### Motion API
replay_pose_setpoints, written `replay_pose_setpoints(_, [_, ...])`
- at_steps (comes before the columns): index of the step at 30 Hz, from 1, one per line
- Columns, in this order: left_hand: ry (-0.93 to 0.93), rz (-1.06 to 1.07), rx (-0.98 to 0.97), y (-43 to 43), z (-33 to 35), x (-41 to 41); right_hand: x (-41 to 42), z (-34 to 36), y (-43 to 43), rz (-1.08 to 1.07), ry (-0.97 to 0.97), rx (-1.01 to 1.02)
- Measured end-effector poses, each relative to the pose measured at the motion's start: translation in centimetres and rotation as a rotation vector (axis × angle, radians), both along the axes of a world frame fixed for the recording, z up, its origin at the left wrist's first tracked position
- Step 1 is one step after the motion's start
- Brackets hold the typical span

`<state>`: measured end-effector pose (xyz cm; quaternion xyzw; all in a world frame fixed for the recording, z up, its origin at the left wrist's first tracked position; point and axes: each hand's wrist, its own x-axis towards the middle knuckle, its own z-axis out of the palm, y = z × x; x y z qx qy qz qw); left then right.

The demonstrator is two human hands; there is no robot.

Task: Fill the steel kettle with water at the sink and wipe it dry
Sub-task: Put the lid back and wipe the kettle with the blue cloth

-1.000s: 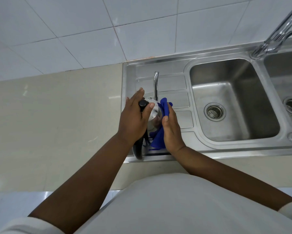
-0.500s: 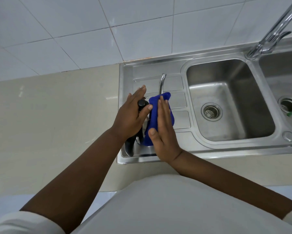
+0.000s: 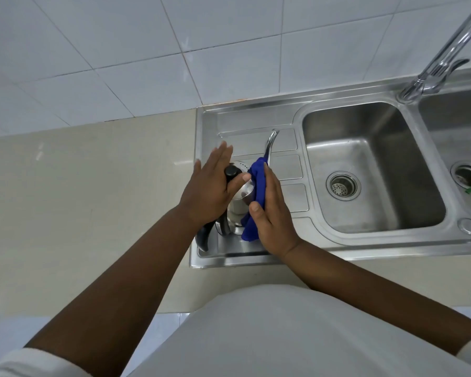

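The steel kettle (image 3: 238, 210) stands upright on the sink's draining board (image 3: 256, 142), its thin spout pointing away from me and its black handle toward the counter edge. My left hand (image 3: 209, 191) lies flat on the lid, fingers straight, with the black lid knob between thumb and forefinger. My right hand (image 3: 273, 213) presses a blue cloth (image 3: 257, 183) against the kettle's right side with straight fingers, the thumb over the cloth's near edge. Most of the kettle body is hidden by both hands.
A steel basin (image 3: 370, 170) with a drain strainer lies right of the draining board; a second basin (image 3: 457, 148) is at the far right. The tap (image 3: 443, 53) rises between them. A beige counter (image 3: 87, 202) stretches left; white wall tiles stand behind.
My right hand with the blue cloth has slid from the kettle's top down its right side, uncovering part of the lid and body. My left hand stays on the lid.
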<state>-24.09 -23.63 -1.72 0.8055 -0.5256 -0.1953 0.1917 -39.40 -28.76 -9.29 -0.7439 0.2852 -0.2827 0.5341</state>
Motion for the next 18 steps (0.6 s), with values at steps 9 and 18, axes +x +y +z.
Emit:
replay_pose_setpoints(9, [0.059,0.171,-0.125,0.3,-0.7,-1.8,-0.4,1.2,1.5,0.072,0.014,-0.178])
replay_pose_setpoints(18, [0.06,0.03,-0.112,0.3,0.0,-0.9,0.5,2.7,-2.9,0.125,0.049,-0.006])
